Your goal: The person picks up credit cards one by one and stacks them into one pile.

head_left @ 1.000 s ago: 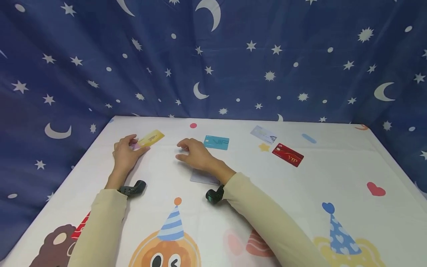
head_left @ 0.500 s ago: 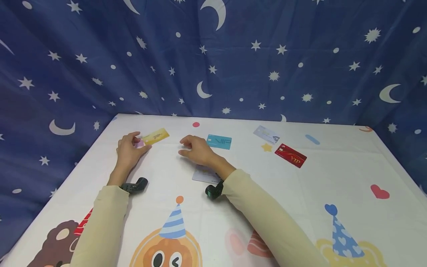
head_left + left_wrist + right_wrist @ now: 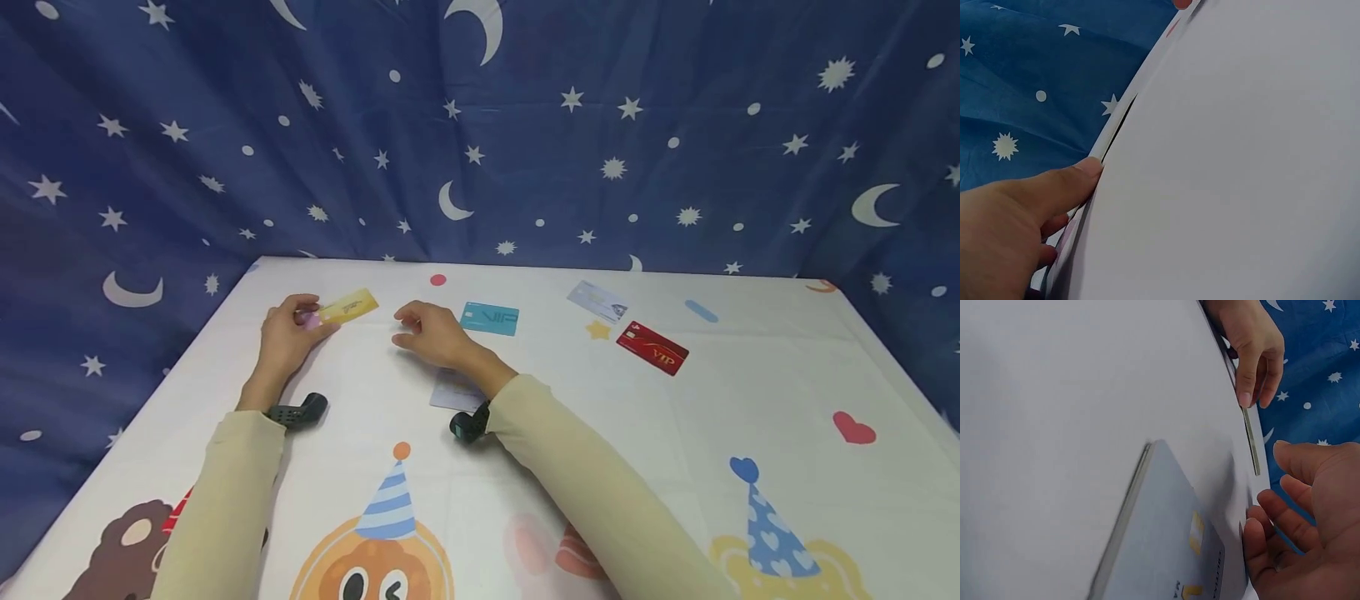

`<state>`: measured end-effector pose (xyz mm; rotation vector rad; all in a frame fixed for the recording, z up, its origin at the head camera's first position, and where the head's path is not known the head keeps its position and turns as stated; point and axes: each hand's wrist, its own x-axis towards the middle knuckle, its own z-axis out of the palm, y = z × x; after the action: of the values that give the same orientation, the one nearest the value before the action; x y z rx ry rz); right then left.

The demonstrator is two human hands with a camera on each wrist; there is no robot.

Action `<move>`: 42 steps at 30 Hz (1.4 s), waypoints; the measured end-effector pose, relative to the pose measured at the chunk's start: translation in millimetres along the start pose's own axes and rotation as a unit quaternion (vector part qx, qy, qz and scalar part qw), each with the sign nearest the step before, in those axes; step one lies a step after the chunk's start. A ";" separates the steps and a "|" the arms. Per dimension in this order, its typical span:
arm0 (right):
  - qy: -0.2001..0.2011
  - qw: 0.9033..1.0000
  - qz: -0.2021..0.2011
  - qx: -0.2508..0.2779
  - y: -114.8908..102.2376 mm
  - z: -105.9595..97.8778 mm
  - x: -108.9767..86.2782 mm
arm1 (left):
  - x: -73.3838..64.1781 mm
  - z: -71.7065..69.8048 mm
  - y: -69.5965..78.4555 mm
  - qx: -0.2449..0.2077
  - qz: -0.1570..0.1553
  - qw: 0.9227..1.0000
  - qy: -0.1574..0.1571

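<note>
A yellow card (image 3: 349, 307) lies at the back left of the white table. My left hand (image 3: 288, 337) is at its left end, with thumb and fingers about the two long edges, gripping it low at the tabletop. In the left wrist view the thumb (image 3: 1075, 178) meets the card's thin edge. My right hand (image 3: 435, 335) hovers over the table, fingers loosely bent and holding nothing. Below its wrist lies a pale grey card (image 3: 453, 390), partly hidden by the arm; in the right wrist view this grey card (image 3: 1166, 531) shows a thick, layered-looking edge.
A teal VIP card (image 3: 489, 318) lies just right of the right hand. Farther right are a silver-grey card (image 3: 597, 301) and a red VIP card (image 3: 652, 347). A blue starry curtain (image 3: 525, 125) hangs behind the white printed tablecloth (image 3: 750, 375).
The view has shifted slightly. My right hand has moved a little to the left, uncovering slightly more of the grey card. The left hand and the yellow card stay almost in place.
</note>
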<state>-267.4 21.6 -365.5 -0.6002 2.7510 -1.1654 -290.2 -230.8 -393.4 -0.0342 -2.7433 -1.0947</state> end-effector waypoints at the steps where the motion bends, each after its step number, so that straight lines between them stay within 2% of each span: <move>1: 0.000 1.000 0.000 -0.001 0.0 1.0 1.3 | 0.1 -0.1 -0.3 0.001 0.003 1.000 -0.005; 8: -0.002 1.000 0.011 -0.001 -1.5 4.1 6.6 | 0.3 0.8 -0.5 -0.003 0.024 0.997 -0.075; 13: -0.002 1.000 0.014 0.004 -1.0 4.0 9.6 | -0.2 3.7 1.4 -0.021 0.035 0.994 -0.102; 19: 0.000 1.000 0.021 0.000 0.6 5.1 14.6 | 0.3 4.7 2.7 -0.059 0.040 0.991 -0.118; 23: 0.002 0.999 0.028 0.020 -0.5 3.9 15.9 | 0.6 2.0 3.6 -0.087 0.047 0.987 -0.124; 29: 0.007 0.998 0.033 0.045 0.5 0.3 15.0 | 1.1 1.4 4.4 -0.154 0.073 0.977 -0.132; 33: 0.007 0.998 0.034 0.053 1.2 -1.7 14.3 | 1.0 1.1 5.6 -0.158 0.087 0.974 -0.134; 42: 0.016 0.997 0.034 0.063 4.0 -0.6 15.6 | 1.0 0.0 8.5 -0.180 0.083 0.968 -0.155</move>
<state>-283.1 18.4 -366.9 -0.4748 2.6747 -1.3324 -290.4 -224.6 -387.4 -0.5160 -2.6869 -1.6386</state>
